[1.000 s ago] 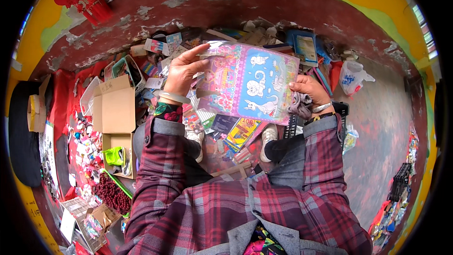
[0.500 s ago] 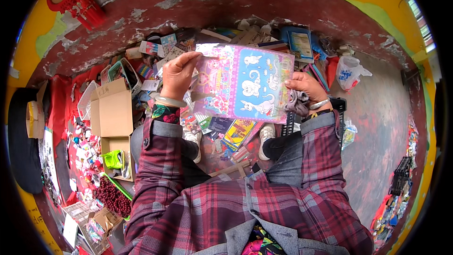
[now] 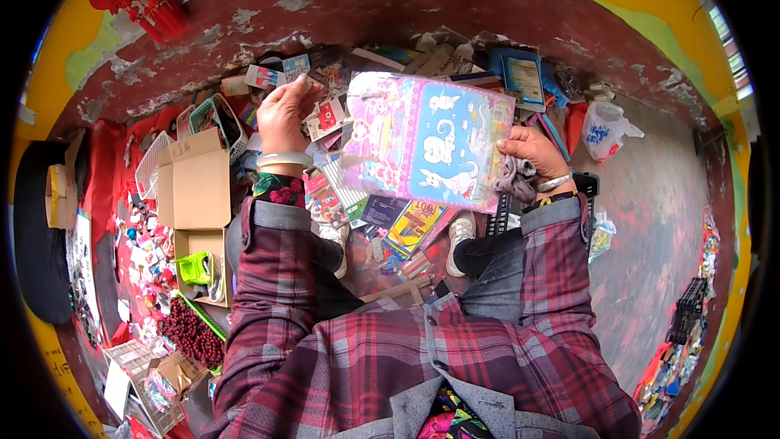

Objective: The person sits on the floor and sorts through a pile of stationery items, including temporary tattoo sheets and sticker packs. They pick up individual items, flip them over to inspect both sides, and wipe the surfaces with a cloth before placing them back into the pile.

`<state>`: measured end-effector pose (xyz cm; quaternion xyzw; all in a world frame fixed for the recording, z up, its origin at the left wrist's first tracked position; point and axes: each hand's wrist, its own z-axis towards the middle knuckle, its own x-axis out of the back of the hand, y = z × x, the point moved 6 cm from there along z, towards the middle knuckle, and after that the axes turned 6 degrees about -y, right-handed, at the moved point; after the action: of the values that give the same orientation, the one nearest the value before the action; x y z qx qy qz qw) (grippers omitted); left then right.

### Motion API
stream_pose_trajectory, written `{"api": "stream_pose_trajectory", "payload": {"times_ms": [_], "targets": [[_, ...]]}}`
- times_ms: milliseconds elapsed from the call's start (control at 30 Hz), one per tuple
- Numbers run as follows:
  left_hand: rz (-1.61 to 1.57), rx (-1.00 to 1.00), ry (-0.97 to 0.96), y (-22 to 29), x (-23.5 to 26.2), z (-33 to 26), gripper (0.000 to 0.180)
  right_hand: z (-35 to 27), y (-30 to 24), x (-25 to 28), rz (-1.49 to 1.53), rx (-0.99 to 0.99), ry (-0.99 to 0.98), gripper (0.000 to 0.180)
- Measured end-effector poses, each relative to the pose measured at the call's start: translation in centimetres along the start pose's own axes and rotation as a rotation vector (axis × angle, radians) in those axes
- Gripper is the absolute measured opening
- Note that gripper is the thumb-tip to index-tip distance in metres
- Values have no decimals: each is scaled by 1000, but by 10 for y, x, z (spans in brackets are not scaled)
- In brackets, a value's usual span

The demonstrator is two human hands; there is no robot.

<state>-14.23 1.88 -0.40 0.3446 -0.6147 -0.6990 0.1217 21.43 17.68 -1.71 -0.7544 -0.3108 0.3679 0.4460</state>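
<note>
My right hand grips the right edge of a flat pink and blue packet with white cartoon animals, held up over a heap of small goods. A greyish bundle sits under that hand's fingers. My left hand is off the packet, just left of it, its back to the camera. Its fingers curl over small cards in the heap, and the palm is hidden. A pale bangle sits on that wrist.
An open cardboard box stands at the left, with a green object and dark red beads below it. A blue book and a white plastic bag lie at the upper right. My white shoes rest among booklets.
My left hand has let go of the packet's left edge and moved left, over the heap. My right hand still holds the packet, which has shifted a little to the right.
</note>
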Motion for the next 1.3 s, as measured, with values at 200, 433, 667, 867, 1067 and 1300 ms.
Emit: {"api": "stream_pose_trajectory", "payload": {"times_ms": [200,433,667,867,1067,1300], "targets": [[-260,23,193,-18,16,1,44,2,-8,-4,205,105,53,23],[-363,430,-5,-71,-30,-16,63,13,-4,7,396,304,114,10],[-842,172,-420,-19,-101,-46,76,22,2,-22,356,180,87,10],[-904,171,-468,-16,-107,-48,54,35,18,-24,350,97,52,14],[-322,-10,-344,-68,-58,-14,34,26,19,-15,-32,58,119,20],[-865,423,-544,-43,-116,-54,37,17,-18,8,619,569,293,34]]}}
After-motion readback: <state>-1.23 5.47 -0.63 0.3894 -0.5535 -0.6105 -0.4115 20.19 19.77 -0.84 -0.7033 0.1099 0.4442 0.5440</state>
